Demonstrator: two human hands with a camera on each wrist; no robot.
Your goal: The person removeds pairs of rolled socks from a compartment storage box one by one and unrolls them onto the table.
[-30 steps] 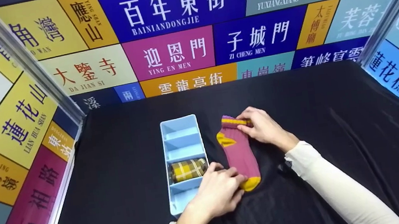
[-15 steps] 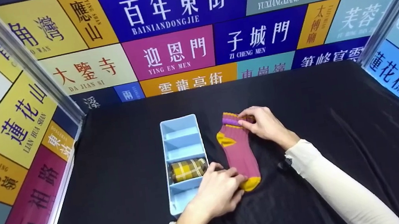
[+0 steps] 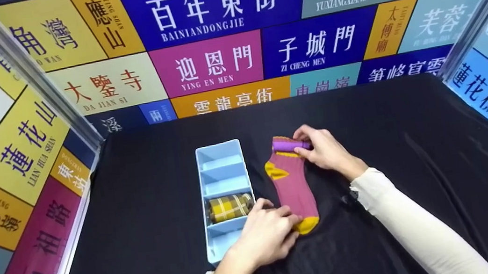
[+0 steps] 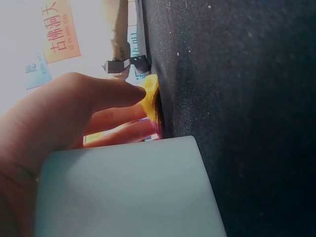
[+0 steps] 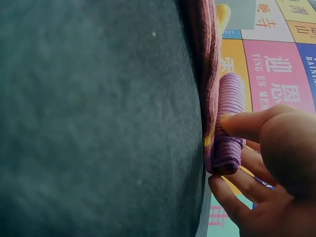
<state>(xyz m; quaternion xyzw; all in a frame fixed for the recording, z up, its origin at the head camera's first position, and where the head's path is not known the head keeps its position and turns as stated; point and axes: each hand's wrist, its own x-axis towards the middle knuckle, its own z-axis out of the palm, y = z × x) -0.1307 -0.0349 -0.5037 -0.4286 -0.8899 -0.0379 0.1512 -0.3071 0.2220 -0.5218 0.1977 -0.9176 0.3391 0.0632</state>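
Observation:
A pink sock (image 3: 294, 187) with yellow heel and toe lies flat on the black cloth, its toe towards me. My right hand (image 3: 327, 149) pinches the right end of its cuff. The cuff's edge is turned into a purple roll (image 5: 230, 103), with the thumb on the roll and fingers behind it in the right wrist view. At the other end, my left hand (image 3: 264, 234) rests its fingertips on the yellow toe (image 4: 151, 94). To the left stands a light blue divided box (image 3: 200, 180), partly covered by the left hand and wrist. A rolled yellow-brown plaid piece (image 3: 230, 207) sits in one compartment.
The box's pale outer wall (image 4: 128, 192) rises close beside the left hand. Black cloth (image 3: 154, 205) covers the table. A printed panel of colourful place names (image 3: 208, 9) stands behind it, with clear corner posts (image 3: 54, 91) at both sides.
The right hand has lifted slightly away from me at the cuff. The cuff's edge has turned over, from yellow-striped to a purple roll. The left hand has stayed on the toe.

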